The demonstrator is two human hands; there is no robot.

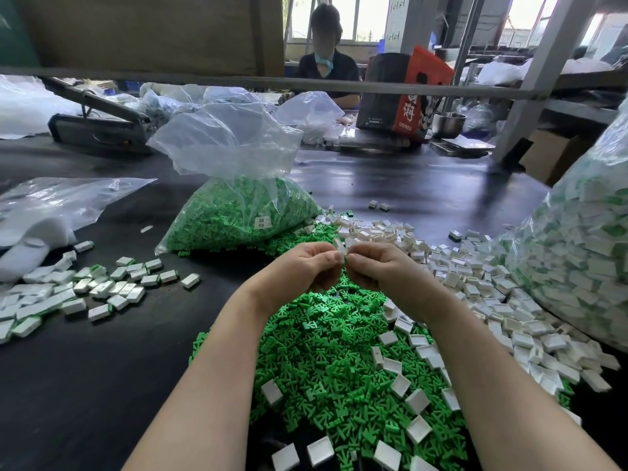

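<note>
Cap (341,255), small white plastic, pinched between left grip (303,266) and right grip (380,266), both curled tight on it, above near green clip pile (339,351) on table (102,385); judged light, stiff, smooth and a bit slippery, best taken by its side edges with fingertips.

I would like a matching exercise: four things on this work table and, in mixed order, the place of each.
1. small white part
2. open bag of green parts
3. steel bowl
4. pile of white-and-green pieces

A. beside the red and black box
B. on the table, far to the left
C. pinched between left hand and right hand
D. just beyond the hands

Pairs: 1-C, 2-D, 3-A, 4-B
</note>
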